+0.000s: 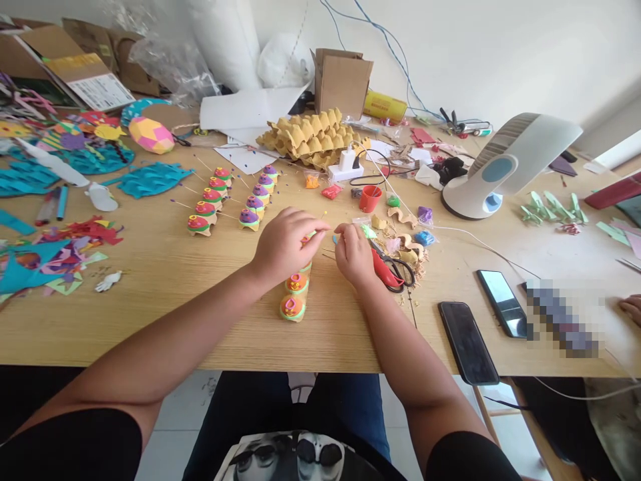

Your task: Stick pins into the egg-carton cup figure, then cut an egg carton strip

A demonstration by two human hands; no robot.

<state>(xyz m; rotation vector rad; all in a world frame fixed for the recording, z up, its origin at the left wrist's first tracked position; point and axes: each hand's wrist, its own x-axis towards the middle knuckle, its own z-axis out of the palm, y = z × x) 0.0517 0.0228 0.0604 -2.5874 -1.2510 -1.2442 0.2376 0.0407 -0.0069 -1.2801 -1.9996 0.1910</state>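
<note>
My left hand (286, 242) hovers over the far end of an orange egg-carton caterpillar (292, 308), whose bumps carry green edging, yellow smiles and pink trim. Its thumb and fingers are pinched together; what they hold, if anything, is too small to name. Just to the right, my right hand (354, 254) is closed in a pinch too, with a tiny bit of blue at its fingertips. A small yellow dot shows just beyond the hands. Part of the caterpillar is hidden under my left hand. Red-and-green caterpillars (204, 208) and purple caterpillars (254, 202) with thin feelers stand to the left.
Scissors (400, 275) and a red tool lie right of my right hand, among carton scraps and clay packets. A red cup (370, 198), egg trays (305, 140) and a white fan (501, 167) stand behind. Phones (468, 342) lie right; another person's hand (631, 307) rests at the edge.
</note>
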